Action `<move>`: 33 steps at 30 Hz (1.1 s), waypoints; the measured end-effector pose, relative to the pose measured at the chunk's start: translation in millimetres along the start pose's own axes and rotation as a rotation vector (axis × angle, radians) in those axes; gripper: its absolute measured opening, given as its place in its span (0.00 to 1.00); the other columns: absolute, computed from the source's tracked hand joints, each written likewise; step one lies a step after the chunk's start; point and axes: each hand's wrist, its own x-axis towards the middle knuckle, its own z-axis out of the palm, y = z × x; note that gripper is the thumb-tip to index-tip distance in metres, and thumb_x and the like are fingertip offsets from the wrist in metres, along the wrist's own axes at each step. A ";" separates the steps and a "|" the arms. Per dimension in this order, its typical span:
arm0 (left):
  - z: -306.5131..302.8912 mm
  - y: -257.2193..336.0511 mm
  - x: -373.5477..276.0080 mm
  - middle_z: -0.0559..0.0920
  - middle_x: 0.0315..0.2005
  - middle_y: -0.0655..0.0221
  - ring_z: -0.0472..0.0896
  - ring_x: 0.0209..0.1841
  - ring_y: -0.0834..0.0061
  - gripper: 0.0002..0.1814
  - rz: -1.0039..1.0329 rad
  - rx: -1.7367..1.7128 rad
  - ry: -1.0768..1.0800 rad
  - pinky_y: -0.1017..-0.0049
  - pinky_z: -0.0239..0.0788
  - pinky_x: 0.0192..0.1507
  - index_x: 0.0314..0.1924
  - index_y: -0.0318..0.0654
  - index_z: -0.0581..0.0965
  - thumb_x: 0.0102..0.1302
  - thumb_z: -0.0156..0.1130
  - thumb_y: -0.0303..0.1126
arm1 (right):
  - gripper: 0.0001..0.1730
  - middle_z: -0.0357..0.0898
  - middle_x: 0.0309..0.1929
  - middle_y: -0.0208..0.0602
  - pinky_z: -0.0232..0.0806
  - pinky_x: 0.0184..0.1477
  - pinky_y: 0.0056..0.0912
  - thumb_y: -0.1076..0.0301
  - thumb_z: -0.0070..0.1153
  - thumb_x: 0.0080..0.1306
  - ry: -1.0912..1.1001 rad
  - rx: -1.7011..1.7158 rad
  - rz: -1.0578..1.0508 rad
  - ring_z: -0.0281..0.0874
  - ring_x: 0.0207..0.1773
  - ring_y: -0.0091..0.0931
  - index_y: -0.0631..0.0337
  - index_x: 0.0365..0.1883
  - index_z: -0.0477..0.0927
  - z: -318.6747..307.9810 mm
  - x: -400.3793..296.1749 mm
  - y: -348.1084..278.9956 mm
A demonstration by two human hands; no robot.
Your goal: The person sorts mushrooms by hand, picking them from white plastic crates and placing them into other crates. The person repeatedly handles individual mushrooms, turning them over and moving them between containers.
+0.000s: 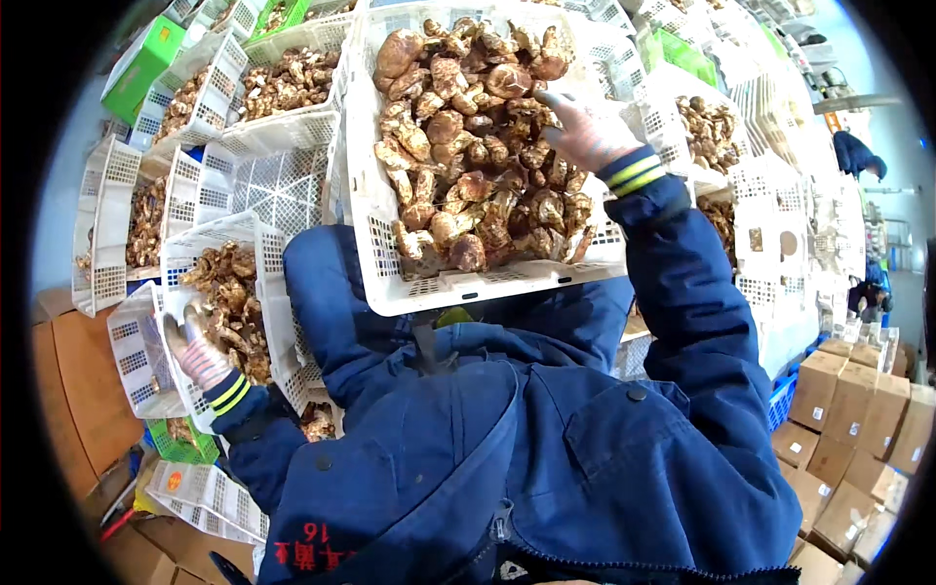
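Observation:
A white plastic crate [362,256] heaped with brown-and-cream mushrooms [468,131] rests at my lap. My right hand [585,131], in a light knit glove with grey fingertips, reaches over the crate's right side, its fingertips at the mushrooms; no mushroom shows clearly in its grip. To my left, a smaller white crate [274,292] holds more mushrooms [230,292]. My gloved left hand [196,351] is at this crate's left edge, its thumb and fingers apart and nothing visible between them.
More mushroom crates stand at the upper left and right, beside a white crate [278,175] showing its bare bottom. A green box [142,69] is at the upper left. Cardboard boxes [841,417] are stacked at the lower right. Another person [857,155] is at the far right.

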 end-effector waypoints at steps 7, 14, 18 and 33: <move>89.8 72.1 -67.7 0.79 0.48 0.56 0.79 0.50 0.63 0.21 0.437 0.001 -0.665 0.72 0.74 0.48 0.51 0.33 0.77 0.56 0.54 0.15 | 0.12 0.79 0.33 0.49 0.70 0.44 0.44 0.66 0.57 0.56 -0.109 -0.330 -0.068 0.79 0.40 0.42 0.59 0.39 0.80 15.7 31.0 16.9; 144.0 151.6 -151.1 0.83 0.43 0.64 0.80 0.47 0.75 0.17 -0.089 -0.206 -1.236 0.76 0.69 0.52 0.53 0.30 0.76 0.69 0.52 0.31 | 0.12 0.83 0.34 0.35 0.72 0.36 0.22 0.70 0.55 0.66 0.193 1.270 0.380 0.80 0.33 0.21 0.68 0.44 0.79 -38.9 -48.1 -44.5; 156.8 154.5 -177.6 0.79 0.49 0.59 0.78 0.51 0.72 0.19 0.108 -0.245 -1.297 0.76 0.67 0.55 0.57 0.32 0.72 0.68 0.53 0.30 | 0.12 0.81 0.33 0.41 0.71 0.34 0.26 0.71 0.57 0.64 0.193 1.806 0.479 0.80 0.32 0.28 0.68 0.43 0.76 -19.4 -78.5 -89.9; 154.6 133.9 -166.0 0.82 0.39 0.60 0.82 0.38 0.66 0.16 -0.671 -0.941 -0.992 0.66 0.78 0.40 0.51 0.33 0.73 0.67 0.58 0.34 | 0.19 0.80 0.33 0.41 0.69 0.28 0.21 0.67 0.54 0.66 -0.401 2.188 0.403 0.77 0.29 0.22 0.69 0.52 0.71 15.7 -104.8 -165.5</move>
